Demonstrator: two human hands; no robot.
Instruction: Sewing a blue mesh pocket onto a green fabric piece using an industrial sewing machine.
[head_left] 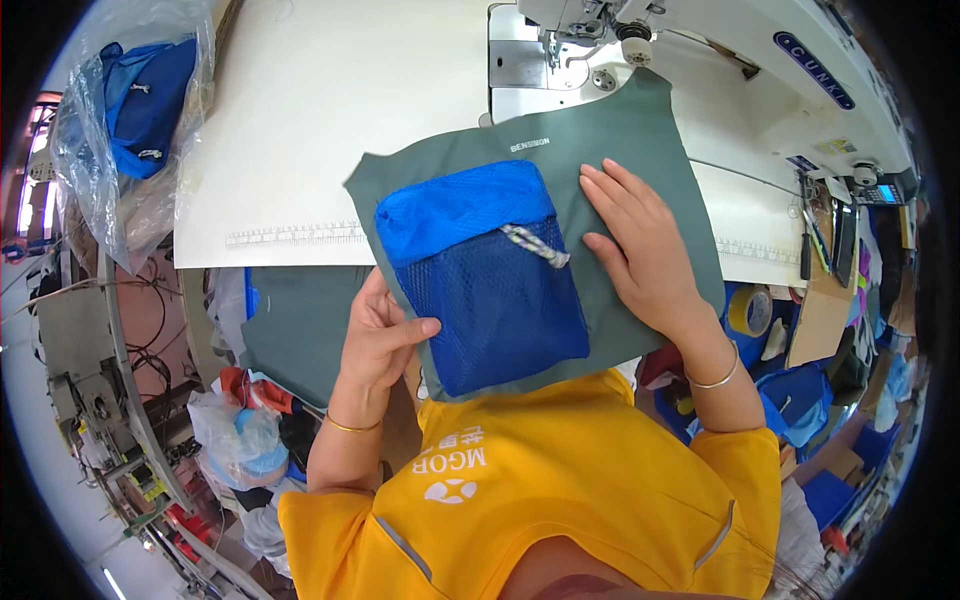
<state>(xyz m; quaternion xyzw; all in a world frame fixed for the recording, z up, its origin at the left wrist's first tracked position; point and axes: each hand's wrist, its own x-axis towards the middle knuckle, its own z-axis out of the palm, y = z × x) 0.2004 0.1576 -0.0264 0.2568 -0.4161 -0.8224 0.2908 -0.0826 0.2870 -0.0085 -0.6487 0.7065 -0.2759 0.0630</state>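
Observation:
A grey-green fabric panel [655, 145] lies partly on the white sewing table and hangs over its front edge toward me. On it sits a blue mesh pocket [505, 310] with a brighter blue top band [460, 205] and a short flecked white cord [535, 245]. My left hand [380, 330] pinches the panel's left edge, thumb on top beside the pocket and the other fingers partly hidden below. Flat on the panel, right of the pocket, rests my right hand [640, 245] with its fingers stretched out.
Beyond the panel stands a white sewing machine [720, 50], its needle area near the panel's far edge. A printed ruler [290, 237] runs along the table's front. Blue pieces fill a clear plastic bag [150, 110] at far left. Yellow tape [750, 310] sits at right.

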